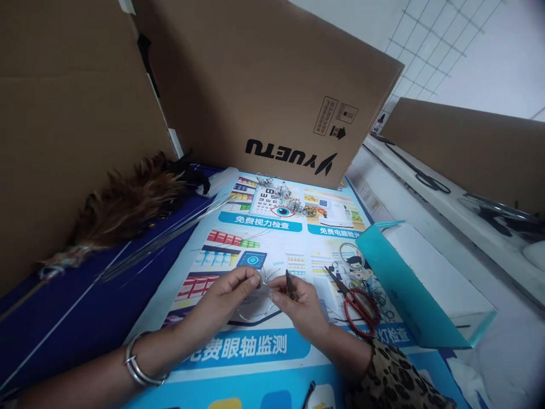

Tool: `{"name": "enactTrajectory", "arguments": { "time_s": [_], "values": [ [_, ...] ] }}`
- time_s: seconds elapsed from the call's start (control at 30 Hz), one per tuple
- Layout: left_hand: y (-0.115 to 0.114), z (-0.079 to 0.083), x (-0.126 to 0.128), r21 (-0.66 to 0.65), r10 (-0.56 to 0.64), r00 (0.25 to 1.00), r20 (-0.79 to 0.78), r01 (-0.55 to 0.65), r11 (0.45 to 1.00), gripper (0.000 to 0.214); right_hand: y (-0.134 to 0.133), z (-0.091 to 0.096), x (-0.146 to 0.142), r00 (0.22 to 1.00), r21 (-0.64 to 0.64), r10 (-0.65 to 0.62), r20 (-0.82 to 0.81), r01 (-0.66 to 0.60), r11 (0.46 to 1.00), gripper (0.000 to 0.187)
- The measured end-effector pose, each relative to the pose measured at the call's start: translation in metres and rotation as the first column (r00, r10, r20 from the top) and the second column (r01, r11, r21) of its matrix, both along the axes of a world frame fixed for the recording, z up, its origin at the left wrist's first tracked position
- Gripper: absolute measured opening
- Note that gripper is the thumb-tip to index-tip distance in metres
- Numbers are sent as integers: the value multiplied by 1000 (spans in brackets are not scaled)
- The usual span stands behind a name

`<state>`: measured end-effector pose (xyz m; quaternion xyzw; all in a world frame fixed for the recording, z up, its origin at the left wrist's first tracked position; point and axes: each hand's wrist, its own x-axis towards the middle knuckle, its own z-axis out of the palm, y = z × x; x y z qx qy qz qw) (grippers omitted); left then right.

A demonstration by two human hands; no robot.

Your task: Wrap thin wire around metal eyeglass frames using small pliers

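Over the middle of the printed sheet, my left hand (pixel 232 289) pinches a thin silvery wire between thumb and fingertips. The wire bends into a loop (pixel 254 321) that hangs between both hands. My right hand (pixel 300 304) is closed, its thumb and forefinger at the other side of the loop. A dark pointed tool (pixel 290 282) sticks up from between the right fingers; its lower part is hidden in the hand. Red-handled scissors (pixel 360 309) lie just to the right, blades pointing away. Around them are several coiled wire pieces (pixel 383 304).
Tangled wire pieces (pixel 293 204) lie at the back of the sheet, before a large cardboard box (pixel 272 85). Long straight wires (pixel 170 236) and a feather duster (pixel 128 199) are on the left. An open turquoise box (pixel 395 289) stands at the right.
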<state>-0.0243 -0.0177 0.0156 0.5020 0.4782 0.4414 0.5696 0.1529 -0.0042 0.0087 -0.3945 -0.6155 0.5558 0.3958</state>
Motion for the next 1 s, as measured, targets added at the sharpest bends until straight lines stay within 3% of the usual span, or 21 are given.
{"name": "enactTrajectory", "arguments": {
  "time_s": [0.53, 0.83, 1.0],
  "values": [
    [2, 4, -3, 29, -147, 985, -87, 150, 988, 24, 0, -3, -3, 986, -148, 11, -165, -36, 988, 22],
    [2, 2, -6, 44, -167, 975, -144, 175, 984, 25, 0, 1, -3, 999, -127, -3, -36, -2, 992, 12],
    [3, 3, -7, 55, -194, 972, -134, 202, 978, 23, 1, 3, -2, 991, -140, 39, -131, -58, 988, 17]
  ]
}}
